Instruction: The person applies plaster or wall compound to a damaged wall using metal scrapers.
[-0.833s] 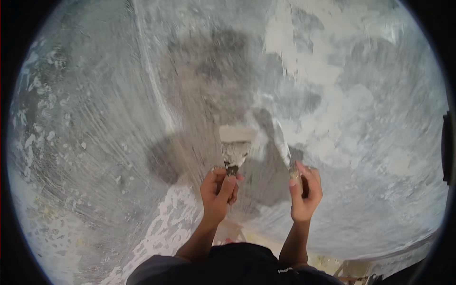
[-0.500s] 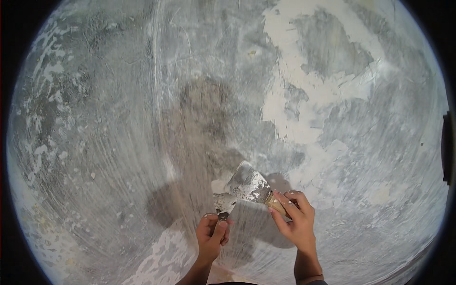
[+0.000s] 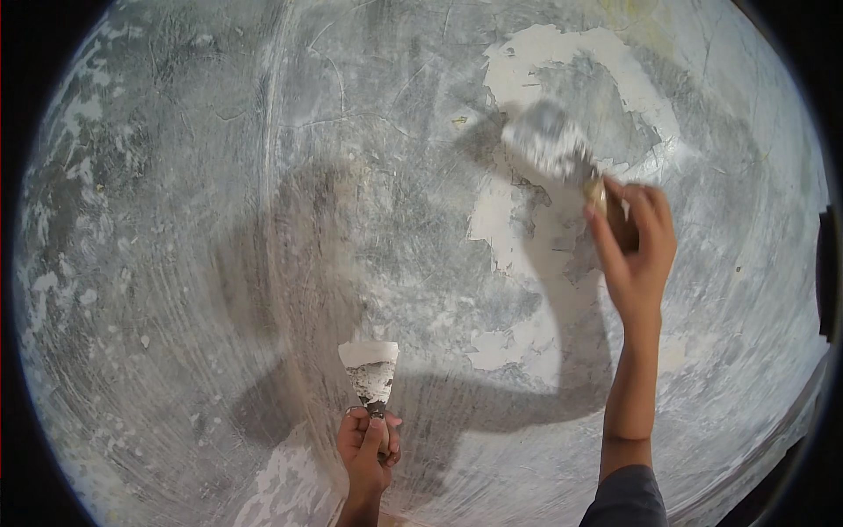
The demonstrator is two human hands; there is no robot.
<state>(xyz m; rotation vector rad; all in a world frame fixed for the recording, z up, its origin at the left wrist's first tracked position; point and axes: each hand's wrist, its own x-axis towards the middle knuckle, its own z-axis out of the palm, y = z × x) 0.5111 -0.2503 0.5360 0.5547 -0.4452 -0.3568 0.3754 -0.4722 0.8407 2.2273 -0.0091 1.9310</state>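
My right hand (image 3: pixel 637 250) is raised high and grips a wide putty knife (image 3: pixel 549 140), its blurred blade against the grey wall (image 3: pixel 263 220) beside a patch of white filler (image 3: pixel 544 61). Low in the view, my left hand (image 3: pixel 367 443) holds a smaller putty knife (image 3: pixel 369 373) upright, its blade coated with white filler. The two blades are far apart. Shadows of my head and arms fall on the wall between them.
The wall is rough grey plaster with scrape marks and flaking white patches at the centre (image 3: pixel 500 220) and lower left (image 3: pixel 281 483). A dark edge (image 3: pixel 825 272) shows at the far right.
My right hand has swung up and to the right with the wide knife, away from the small knife it was touching. The view has tilted upward along the wall.
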